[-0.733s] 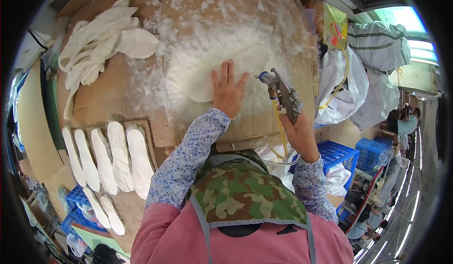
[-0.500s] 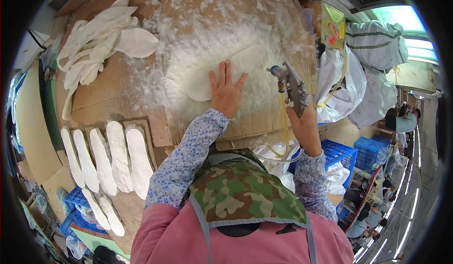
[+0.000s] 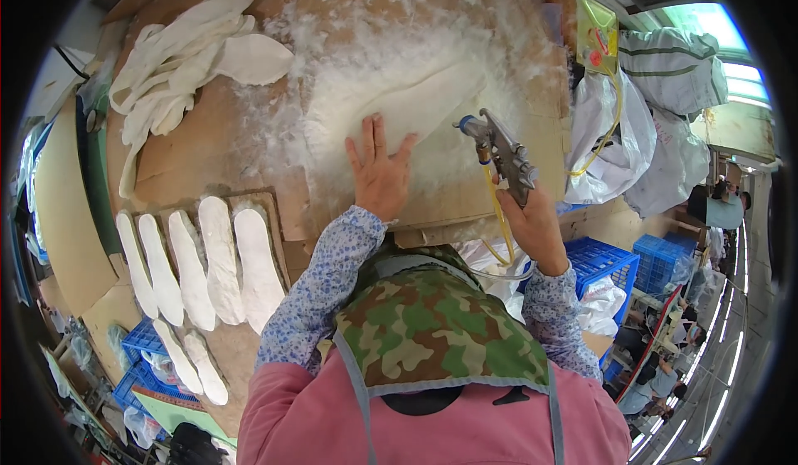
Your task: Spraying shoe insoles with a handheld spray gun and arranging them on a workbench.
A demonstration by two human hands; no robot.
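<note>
A long, pale, sole-shaped piece (image 3: 436,98) lies on the fluff-covered cardboard, its edges blurred into the white fibres around it. Flat against its near-left part rests my left hand (image 3: 382,170), fingers stretched out and slightly spread, gripping nothing. To the right, my right hand (image 3: 536,226) is closed around the handle of a metal spray gun (image 3: 509,156). The gun's nozzle points left toward the sole-shaped piece, without touching it. A yellow hose (image 3: 501,228) runs down from the gun past my right wrist.
Several white insole shapes (image 3: 220,257) lie on a board at the left. Behind them sits a heap of limp white pieces (image 3: 179,70). Loose white fluff covers the far cardboard. Plastic sacks (image 3: 611,132), a yellow container (image 3: 597,33) and blue crates (image 3: 603,261) stand at the right.
My left hand has slid left and nearer me along the sole-shaped piece. My right hand has shifted the spray gun slightly left. The whole view has turned a little.
</note>
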